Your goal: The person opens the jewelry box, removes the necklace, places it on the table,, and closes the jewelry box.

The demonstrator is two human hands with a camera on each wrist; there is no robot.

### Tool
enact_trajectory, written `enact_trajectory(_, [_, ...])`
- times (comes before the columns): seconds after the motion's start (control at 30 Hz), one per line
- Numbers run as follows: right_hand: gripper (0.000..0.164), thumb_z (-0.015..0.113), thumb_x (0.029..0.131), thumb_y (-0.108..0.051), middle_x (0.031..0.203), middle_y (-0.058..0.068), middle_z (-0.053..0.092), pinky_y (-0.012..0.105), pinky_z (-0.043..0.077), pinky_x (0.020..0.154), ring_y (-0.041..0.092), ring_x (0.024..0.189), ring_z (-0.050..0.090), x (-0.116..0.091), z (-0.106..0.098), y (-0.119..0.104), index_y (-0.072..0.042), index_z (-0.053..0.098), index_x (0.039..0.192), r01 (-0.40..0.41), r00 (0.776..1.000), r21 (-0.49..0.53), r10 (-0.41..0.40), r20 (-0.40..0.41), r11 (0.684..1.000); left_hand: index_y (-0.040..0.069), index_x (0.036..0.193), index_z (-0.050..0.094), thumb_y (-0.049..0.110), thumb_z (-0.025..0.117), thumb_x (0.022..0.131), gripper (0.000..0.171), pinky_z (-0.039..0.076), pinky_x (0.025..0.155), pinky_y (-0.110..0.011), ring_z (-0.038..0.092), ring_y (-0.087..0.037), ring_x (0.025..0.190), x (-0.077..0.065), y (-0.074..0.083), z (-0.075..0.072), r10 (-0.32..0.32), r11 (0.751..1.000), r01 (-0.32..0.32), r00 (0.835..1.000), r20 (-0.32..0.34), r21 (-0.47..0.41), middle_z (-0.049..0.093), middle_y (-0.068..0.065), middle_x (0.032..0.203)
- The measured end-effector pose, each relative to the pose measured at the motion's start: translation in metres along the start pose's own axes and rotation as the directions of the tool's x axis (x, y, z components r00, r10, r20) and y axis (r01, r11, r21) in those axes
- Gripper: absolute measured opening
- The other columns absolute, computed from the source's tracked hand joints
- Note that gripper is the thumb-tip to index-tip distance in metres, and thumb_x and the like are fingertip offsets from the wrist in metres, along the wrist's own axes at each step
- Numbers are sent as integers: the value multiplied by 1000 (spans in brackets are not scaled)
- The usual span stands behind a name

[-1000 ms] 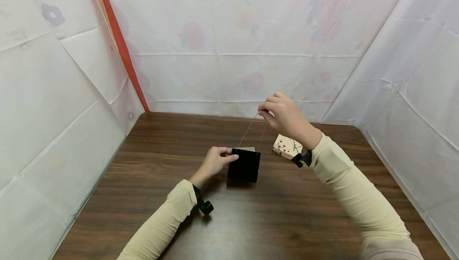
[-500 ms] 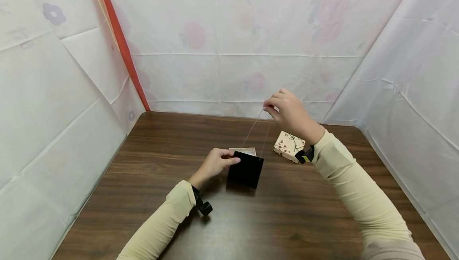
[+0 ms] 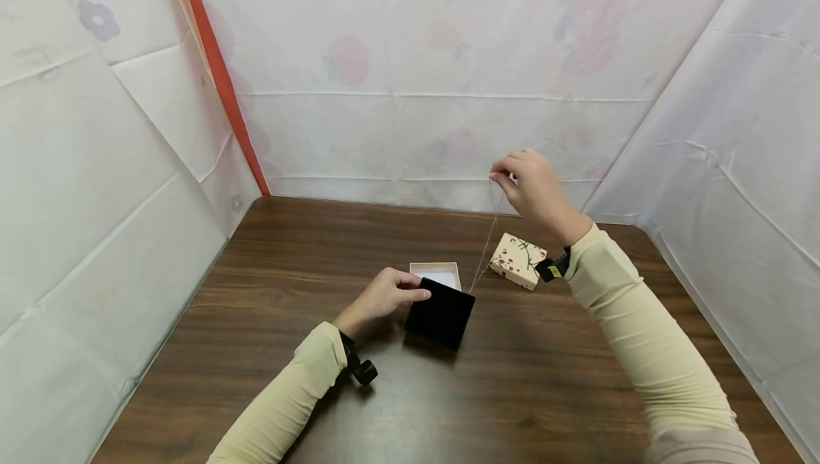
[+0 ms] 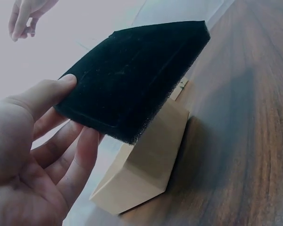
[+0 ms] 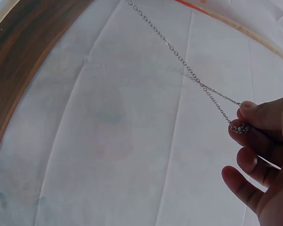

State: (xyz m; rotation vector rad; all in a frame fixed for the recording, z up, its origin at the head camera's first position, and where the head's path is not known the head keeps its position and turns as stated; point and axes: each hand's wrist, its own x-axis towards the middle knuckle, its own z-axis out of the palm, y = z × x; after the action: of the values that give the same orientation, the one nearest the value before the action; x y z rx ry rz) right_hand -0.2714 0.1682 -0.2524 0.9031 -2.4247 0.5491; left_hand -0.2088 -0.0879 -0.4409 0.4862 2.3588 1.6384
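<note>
My left hand pinches the upper left corner of a flat, square black pad, thumb on its face and fingers behind. The left wrist view shows the pad tilted above the table, with a fuzzy edge. Higher up and to the right, my right hand pinches a thin silver necklace between thumb and forefinger. A small silvery piece lies against the forefinger. From there the necklace runs down, its strands crossing, to the pad's right corner. How it meets the pad is too small to tell.
Behind the pad an uncovered small box with a white inside stands on the brown wooden table. A cream box piece with a floral print lies to its right, below my right wrist. White cloth hangs round the table.
My right hand has moved up and to the right, drawing the necklace strands together. The pad has tilted, its right side dropping, and more of the open box shows behind it.
</note>
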Motion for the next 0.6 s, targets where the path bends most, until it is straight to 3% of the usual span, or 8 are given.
enact_trajectory(0.43, [11, 64, 92, -4, 80, 19, 66, 38, 37, 72, 30, 74, 51, 0, -16, 15, 4, 71, 89, -94, 994, -43, 91, -58, 995, -2, 108, 73, 21, 72, 88, 30, 59, 72, -39, 65, -7, 77, -5, -5, -13, -14, 1000, 14, 1000, -13, -12, 72, -16, 101])
enact_trajectory(0.57, [12, 64, 93, -6, 80, 18, 65, 38, 36, 71, 28, 74, 50, -1, -18, 15, 2, 72, 89, -95, 994, -56, 92, -51, 994, -3, 104, 72, 19, 72, 89, 27, 58, 71, -44, 62, -8, 69, -4, -4, -13, -13, 1000, 12, 999, -46, -25, 71, -9, 86])
enact_trajectory(0.6, [12, 63, 93, -6, 80, 17, 65, 38, 36, 70, 28, 75, 50, -1, -18, 16, 2, 72, 89, -95, 995, -55, 92, -49, 994, -4, 104, 72, 18, 71, 89, 26, 58, 72, -47, 63, -15, 68, -3, -4, -13, -19, 999, 17, 998, -55, -41, 69, -6, 81])
